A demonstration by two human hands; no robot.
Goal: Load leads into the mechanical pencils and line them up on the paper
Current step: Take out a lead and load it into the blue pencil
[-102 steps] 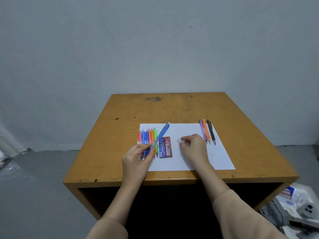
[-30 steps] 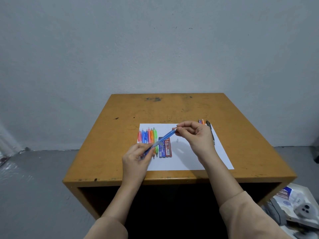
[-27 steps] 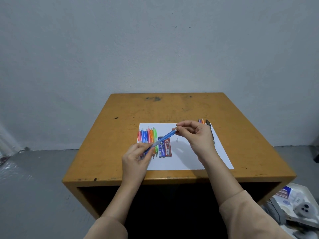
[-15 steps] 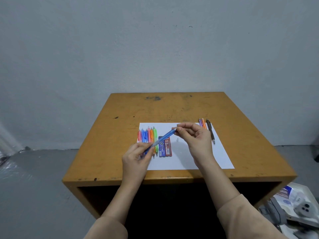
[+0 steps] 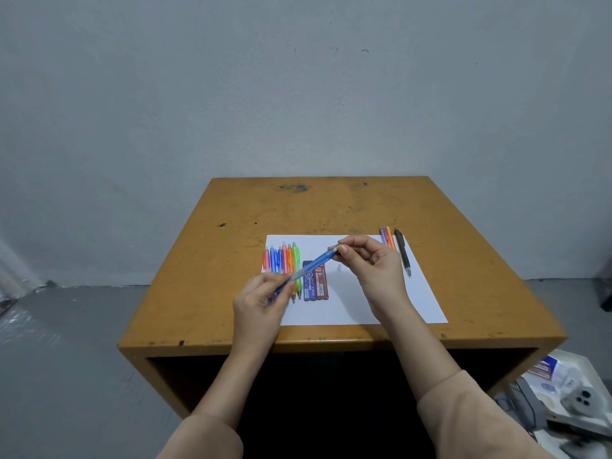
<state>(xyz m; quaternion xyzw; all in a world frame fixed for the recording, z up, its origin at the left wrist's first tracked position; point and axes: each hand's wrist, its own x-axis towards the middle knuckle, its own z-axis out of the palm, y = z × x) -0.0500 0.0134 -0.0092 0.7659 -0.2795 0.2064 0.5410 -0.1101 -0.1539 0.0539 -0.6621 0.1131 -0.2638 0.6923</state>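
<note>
A blue mechanical pencil (image 5: 313, 266) slants above the white paper (image 5: 351, 306). My left hand (image 5: 260, 304) grips its lower tip end. My right hand (image 5: 374, 268) pinches its upper cap end with thumb and fingers. Under the pencil lie a blue lead case (image 5: 310, 288) and a red lead case (image 5: 321, 282). Several coloured pencils (image 5: 281, 260) lie side by side on the paper's left part. A purple, an orange and a black pencil (image 5: 402, 251) lie at its right edge. A tiny pale piece (image 5: 339, 267) sits on the paper.
The paper lies on a worn yellow-brown wooden table (image 5: 331, 207) against a grey wall. A white tray of clutter (image 5: 569, 392) stands on the floor at the lower right. The table's front edge is close below my wrists.
My right hand rose from the paper to the blue pencil's upper end and holds it there. The left hand has kept its grip; the pencil now tilts lower.
</note>
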